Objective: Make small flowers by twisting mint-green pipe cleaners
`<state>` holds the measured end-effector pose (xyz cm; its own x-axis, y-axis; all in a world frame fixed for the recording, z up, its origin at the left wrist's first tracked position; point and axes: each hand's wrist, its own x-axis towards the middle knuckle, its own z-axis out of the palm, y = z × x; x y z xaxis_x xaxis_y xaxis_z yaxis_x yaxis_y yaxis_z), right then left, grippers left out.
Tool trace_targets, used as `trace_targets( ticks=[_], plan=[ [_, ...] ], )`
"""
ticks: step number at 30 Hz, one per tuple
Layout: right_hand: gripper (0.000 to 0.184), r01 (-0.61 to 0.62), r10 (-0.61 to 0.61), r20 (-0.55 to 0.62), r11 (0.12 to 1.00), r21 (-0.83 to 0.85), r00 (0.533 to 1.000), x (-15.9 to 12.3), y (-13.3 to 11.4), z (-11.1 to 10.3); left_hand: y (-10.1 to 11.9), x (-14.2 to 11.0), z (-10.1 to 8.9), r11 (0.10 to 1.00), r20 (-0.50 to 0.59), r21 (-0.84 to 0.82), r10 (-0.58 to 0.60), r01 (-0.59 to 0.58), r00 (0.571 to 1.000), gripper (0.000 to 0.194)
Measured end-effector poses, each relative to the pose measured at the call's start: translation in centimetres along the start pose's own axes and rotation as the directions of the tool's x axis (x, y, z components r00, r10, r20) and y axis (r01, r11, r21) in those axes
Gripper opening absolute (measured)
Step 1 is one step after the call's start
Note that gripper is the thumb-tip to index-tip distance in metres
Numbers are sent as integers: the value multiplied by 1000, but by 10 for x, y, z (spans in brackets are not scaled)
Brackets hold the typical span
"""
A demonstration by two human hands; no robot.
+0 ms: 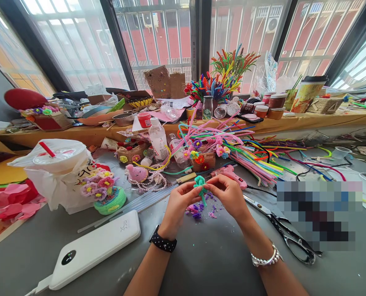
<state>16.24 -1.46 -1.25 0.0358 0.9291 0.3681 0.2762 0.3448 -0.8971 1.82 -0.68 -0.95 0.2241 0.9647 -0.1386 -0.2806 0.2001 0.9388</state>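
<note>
Both hands meet over the grey table, pinching a small teal pipe-cleaner flower (200, 184) between them. My left hand (178, 204), with a black watch at the wrist, grips the flower from the left. From the right, my right hand (230, 195), wearing a silver bracelet, holds its head and stem. Purple and pink pipe-cleaner scraps (198, 211) lie on the table just under the hands. A pink glue gun (230, 174) rests right behind my right hand.
Scissors (286, 232) lie right of my right arm. A white power bank (93, 248) sits at the front left. A bagged drink cup (59, 164), a flower pot craft (104, 191), clear glue sticks (146, 200) and a spread of coloured pipe cleaners (247, 154) surround the work area.
</note>
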Motion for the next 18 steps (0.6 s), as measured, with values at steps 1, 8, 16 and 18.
trace_targets(
  ticks=[1,8,16,18],
  plan=[
    [20,12,-12,-17,1000,-15,1000,0,0,0,0,0,0,1000,-6,13,2,-2,1000,24],
    [17,37,-38,-24,998,-44,999,0,0,0,1,1,1,999,-35,46,24,-23,999,25],
    [18,37,-37,-5,999,-31,999,1,1,1,2,1,2,998,-52,53,37,-34,998,29],
    [20,34,-35,-8,999,-28,999,3,3,-1,2,1,1,997,-48,65,43,-40,998,30]
  ],
)
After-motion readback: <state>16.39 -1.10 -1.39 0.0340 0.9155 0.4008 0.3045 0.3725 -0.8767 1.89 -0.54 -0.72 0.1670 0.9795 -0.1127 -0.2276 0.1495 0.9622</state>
